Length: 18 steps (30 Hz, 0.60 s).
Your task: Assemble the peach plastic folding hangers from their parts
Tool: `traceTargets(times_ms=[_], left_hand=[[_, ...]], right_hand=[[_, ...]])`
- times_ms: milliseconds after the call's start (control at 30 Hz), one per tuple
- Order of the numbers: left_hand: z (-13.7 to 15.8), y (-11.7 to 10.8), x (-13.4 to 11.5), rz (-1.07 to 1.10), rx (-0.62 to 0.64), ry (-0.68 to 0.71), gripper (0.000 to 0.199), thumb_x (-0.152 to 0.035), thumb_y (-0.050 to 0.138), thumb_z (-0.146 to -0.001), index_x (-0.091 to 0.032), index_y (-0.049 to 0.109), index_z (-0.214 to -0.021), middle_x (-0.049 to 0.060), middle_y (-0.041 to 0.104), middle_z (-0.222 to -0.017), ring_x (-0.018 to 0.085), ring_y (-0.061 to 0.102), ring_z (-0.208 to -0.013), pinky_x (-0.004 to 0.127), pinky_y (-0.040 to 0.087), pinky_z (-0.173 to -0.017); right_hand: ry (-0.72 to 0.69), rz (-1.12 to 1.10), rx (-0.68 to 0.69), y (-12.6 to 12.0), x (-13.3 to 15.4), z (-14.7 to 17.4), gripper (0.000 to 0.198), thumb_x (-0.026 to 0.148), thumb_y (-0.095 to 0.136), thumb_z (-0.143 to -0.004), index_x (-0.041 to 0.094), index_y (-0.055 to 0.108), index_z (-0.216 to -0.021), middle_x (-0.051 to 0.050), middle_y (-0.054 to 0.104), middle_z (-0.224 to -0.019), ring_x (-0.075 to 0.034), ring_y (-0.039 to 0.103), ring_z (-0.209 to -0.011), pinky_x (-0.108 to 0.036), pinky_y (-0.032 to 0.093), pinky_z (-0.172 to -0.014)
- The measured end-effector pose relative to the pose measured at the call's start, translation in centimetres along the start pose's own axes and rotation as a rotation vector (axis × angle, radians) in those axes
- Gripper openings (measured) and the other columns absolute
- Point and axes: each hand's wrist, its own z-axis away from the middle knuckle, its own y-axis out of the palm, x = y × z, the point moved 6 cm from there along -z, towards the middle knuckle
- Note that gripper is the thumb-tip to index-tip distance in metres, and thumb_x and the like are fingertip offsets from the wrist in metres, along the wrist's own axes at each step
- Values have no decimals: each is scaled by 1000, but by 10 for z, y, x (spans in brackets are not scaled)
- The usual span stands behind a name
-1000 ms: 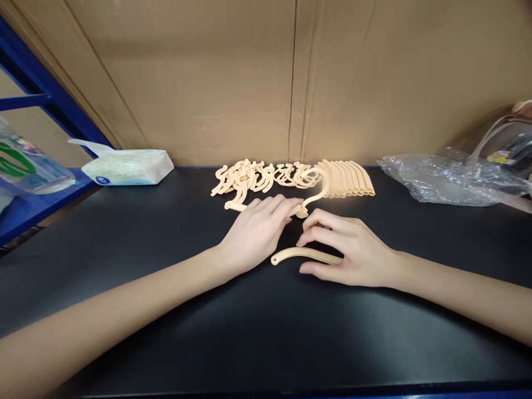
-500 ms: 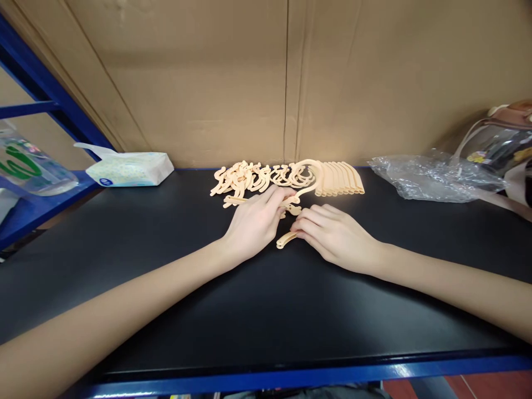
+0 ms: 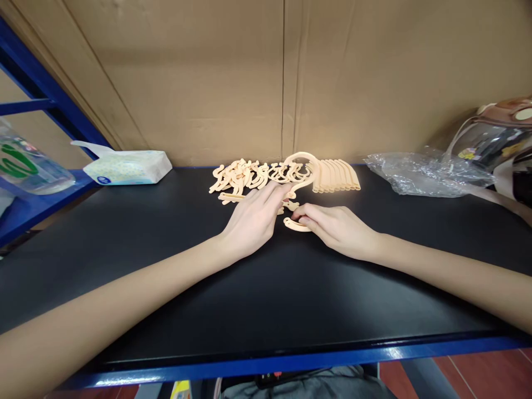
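Note:
Near the middle of the black table, my left hand (image 3: 254,217) is closed around a beige plastic hanger piece whose large curved hook (image 3: 302,155) rises past the fingertips. A slim beige arm (image 3: 231,197) juts out on that hand's left side; whether it joins the hook is hidden by the fingers. My right hand (image 3: 343,228) pinches a curved beige hanger arm (image 3: 294,225), its rounded end pointing left. The two hands are close together but apart. Between them shows a small beige end piece (image 3: 291,205), partly covered.
Behind the hands lie a loose pile of small beige hooks (image 3: 236,176) and a neat row of curved beige arms (image 3: 337,176). A tissue pack (image 3: 131,168) sits back left, a clear plastic bag (image 3: 428,174) back right beside a clear bottle (image 3: 484,145). Cardboard (image 3: 199,83) walls the back.
My right hand has shifted slightly up and away from me, and the hanger arm in it has turned from slanting to nearly level. My left hand keeps its hold; the whole view has shifted a little.

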Motion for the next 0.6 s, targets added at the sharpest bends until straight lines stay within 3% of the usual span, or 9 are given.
traceTargets(times_ms=[167, 300, 367, 467, 600], left_hand=[[3, -6, 4, 46, -11, -118, 41, -23, 33, -100, -16, 38, -139, 7, 57, -104, 18, 57, -91, 29, 45, -80], [3, -20, 1, 206, -46, -223, 34, -28, 34, -100, -16, 56, -122, 4, 58, -90, 14, 55, -77, 26, 45, -72], [3, -24, -2, 398, -13, -322, 29, -31, 40, -98, -17, 62, -111, 3, 59, -84, 13, 56, -72, 25, 46, -68], [4, -15, -8, 827, 173, -557, 27, -36, 50, -93, -18, 62, -107, 1, 60, -83, 10, 57, -61, 20, 49, -53], [7, -3, -15, 1165, 320, -735, 26, -38, 60, -87, -17, 63, -102, 2, 61, -87, 12, 62, -63, 23, 56, -51]], right_hand=[[41, 201, 38, -6, -14, 3, 46, 44, 19, -101, 19, 56, -89, -1, 62, -63, -14, 54, -51, -25, 33, -51], [59, 154, 25, -11, -22, 2, 56, 51, 11, -99, 19, 54, -82, 0, 55, -57, -13, 50, -49, -25, 30, -51], [16, 88, -2, -13, -20, 2, 54, 53, 14, -99, 19, 52, -82, 1, 54, -57, -12, 48, -48, -24, 29, -51], [-66, 81, -33, -14, -13, 3, 43, 52, 29, -97, 19, 50, -79, 4, 51, -55, -10, 42, -44, -23, 25, -48], [-118, 110, -55, -13, -8, 3, 40, 44, 37, -98, 19, 48, -69, 3, 51, -56, -9, 39, -45, -23, 23, -47]])
